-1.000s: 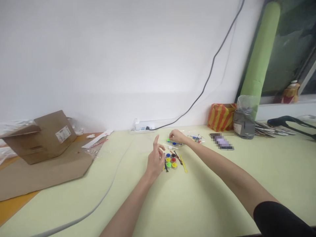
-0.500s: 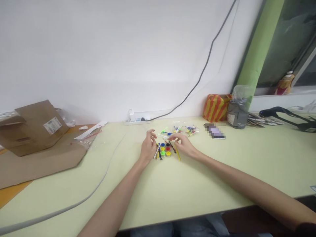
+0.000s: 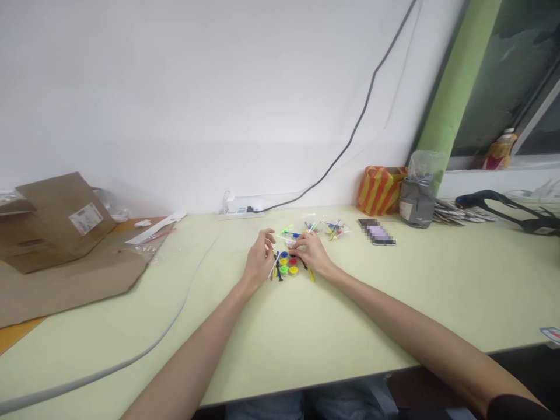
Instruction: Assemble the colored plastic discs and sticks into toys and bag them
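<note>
Small round coloured discs stand in a close group: a blue disc (image 3: pixel 284 255), a yellow disc (image 3: pixel 283 262), a green disc (image 3: pixel 284 270), a red disc (image 3: pixel 293 262) and another yellow disc (image 3: pixel 293 271). My left hand (image 3: pixel 259 259) rests just left of them, fingers curved and apart, beside thin plastic sticks (image 3: pixel 279 273) in black, white and yellow. Over the back right of the group, my right hand (image 3: pixel 312 254) has its fingertips drawn together by a dark disc, mostly hidden. What they pinch cannot be made out. A yellow stick (image 3: pixel 311 275) lies under that hand.
Behind my hands lie clear bags of coloured pieces (image 3: pixel 336 228). A phone (image 3: pixel 377 232), a striped bag (image 3: pixel 380 191) and a grey container (image 3: pixel 416 201) are at right. Left are a cardboard box (image 3: pixel 56 221) and a grey cable (image 3: pixel 172 321); a power strip (image 3: pixel 240 211) sits by the wall.
My right hand has moved left and inward over the discs, now covering the dark one, and its fingers have come closer together. My left hand keeps nearly the same place. The view has shifted slightly.
</note>
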`<act>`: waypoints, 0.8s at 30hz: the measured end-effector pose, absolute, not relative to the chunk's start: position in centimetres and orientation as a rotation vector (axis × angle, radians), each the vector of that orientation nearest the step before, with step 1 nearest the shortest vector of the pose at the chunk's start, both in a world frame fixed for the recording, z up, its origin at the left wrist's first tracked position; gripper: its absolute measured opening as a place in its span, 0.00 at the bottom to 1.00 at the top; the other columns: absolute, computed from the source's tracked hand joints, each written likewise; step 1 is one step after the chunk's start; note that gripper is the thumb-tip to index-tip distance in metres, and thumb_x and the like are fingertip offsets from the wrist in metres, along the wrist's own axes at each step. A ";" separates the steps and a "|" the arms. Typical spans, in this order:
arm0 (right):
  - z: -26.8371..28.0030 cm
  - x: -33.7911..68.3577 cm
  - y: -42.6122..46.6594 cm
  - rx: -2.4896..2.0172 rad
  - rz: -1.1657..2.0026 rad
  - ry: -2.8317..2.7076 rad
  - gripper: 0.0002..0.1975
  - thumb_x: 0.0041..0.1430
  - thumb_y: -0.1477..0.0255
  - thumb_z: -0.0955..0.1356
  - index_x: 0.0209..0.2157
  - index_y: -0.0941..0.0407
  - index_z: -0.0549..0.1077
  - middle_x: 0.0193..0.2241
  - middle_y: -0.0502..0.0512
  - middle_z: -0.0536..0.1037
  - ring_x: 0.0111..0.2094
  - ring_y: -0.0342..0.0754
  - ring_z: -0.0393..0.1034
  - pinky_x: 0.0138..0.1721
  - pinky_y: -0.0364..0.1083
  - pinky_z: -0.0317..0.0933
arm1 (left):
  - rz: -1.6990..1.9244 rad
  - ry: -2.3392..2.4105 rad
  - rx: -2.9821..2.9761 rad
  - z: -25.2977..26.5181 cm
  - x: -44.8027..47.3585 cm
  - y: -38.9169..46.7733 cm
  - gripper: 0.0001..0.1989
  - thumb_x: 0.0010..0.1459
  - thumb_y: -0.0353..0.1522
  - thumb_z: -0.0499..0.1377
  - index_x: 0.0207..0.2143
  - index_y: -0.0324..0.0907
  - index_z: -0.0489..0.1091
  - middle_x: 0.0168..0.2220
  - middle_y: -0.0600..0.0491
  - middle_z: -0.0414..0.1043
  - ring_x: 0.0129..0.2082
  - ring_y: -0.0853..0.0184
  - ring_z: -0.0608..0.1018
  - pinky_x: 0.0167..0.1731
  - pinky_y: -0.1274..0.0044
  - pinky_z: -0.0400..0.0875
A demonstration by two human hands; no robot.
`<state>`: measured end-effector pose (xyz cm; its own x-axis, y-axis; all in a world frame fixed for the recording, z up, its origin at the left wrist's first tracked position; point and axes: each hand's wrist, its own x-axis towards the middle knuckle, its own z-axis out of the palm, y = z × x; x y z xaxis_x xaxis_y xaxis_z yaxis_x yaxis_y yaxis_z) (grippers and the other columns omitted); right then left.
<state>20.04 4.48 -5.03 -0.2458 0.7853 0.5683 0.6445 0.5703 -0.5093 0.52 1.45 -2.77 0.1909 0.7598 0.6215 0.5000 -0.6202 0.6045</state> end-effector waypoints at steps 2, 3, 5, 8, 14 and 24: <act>-5.2 20.3 4.5 -1.142 0.205 -1.990 0.06 0.57 0.66 0.73 0.31 0.53 0.82 0.36 0.57 0.76 0.42 0.53 0.64 0.46 0.51 0.56 | 1.396 1.197 2.207 -2.8 0.6 1.4 0.26 0.52 0.18 0.47 0.52 0.45 0.58 0.39 0.54 0.66 0.33 0.72 0.70 0.32 0.81 0.65; -5.2 20.4 4.5 -1.138 0.205 -2.001 0.06 0.58 0.66 0.73 0.31 0.53 0.83 0.36 0.57 0.77 0.42 0.53 0.64 0.46 0.51 0.56 | 1.399 1.199 2.205 -2.8 0.7 1.4 0.26 0.52 0.18 0.47 0.52 0.45 0.58 0.39 0.54 0.66 0.33 0.72 0.70 0.33 0.81 0.65; -5.3 20.6 4.4 -1.137 0.211 -2.027 0.06 0.58 0.66 0.73 0.32 0.52 0.83 0.36 0.57 0.78 0.41 0.53 0.64 0.46 0.51 0.56 | 1.410 1.215 2.200 -2.7 0.7 1.4 0.26 0.52 0.18 0.47 0.52 0.45 0.58 0.39 0.54 0.67 0.34 0.72 0.71 0.35 0.80 0.66; -5.1 20.8 4.2 -1.134 0.224 -2.050 0.05 0.58 0.67 0.73 0.33 0.51 0.83 0.36 0.56 0.78 0.41 0.53 0.65 0.46 0.52 0.57 | 1.429 1.249 2.203 -2.6 0.7 1.3 0.25 0.53 0.19 0.47 0.52 0.45 0.58 0.40 0.54 0.67 0.35 0.71 0.72 0.38 0.78 0.67; -3.6 20.8 2.9 -1.009 0.233 -1.910 0.04 0.60 0.72 0.71 0.34 0.53 0.81 0.34 0.55 0.76 0.41 0.51 0.66 0.46 0.51 0.58 | 1.375 1.238 2.323 -2.1 0.7 1.1 0.19 0.59 0.23 0.46 0.51 0.44 0.62 0.41 0.52 0.69 0.40 0.67 0.73 0.45 0.74 0.66; -0.8 20.3 -1.1 -0.850 0.337 -1.697 0.08 0.63 0.66 0.69 0.34 0.53 0.80 0.30 0.54 0.79 0.35 0.49 0.69 0.39 0.48 0.62 | 1.117 1.083 2.498 -0.8 2.1 -0.9 0.15 0.67 0.37 0.52 0.54 0.45 0.66 0.49 0.49 0.73 0.49 0.63 0.74 0.51 0.70 0.64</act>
<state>20.31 -1.07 -0.80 -0.0871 0.6874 0.7211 0.3601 0.6966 -0.6205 2.10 -0.88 -0.76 0.4464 0.6936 0.5653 0.5435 -0.7120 0.4445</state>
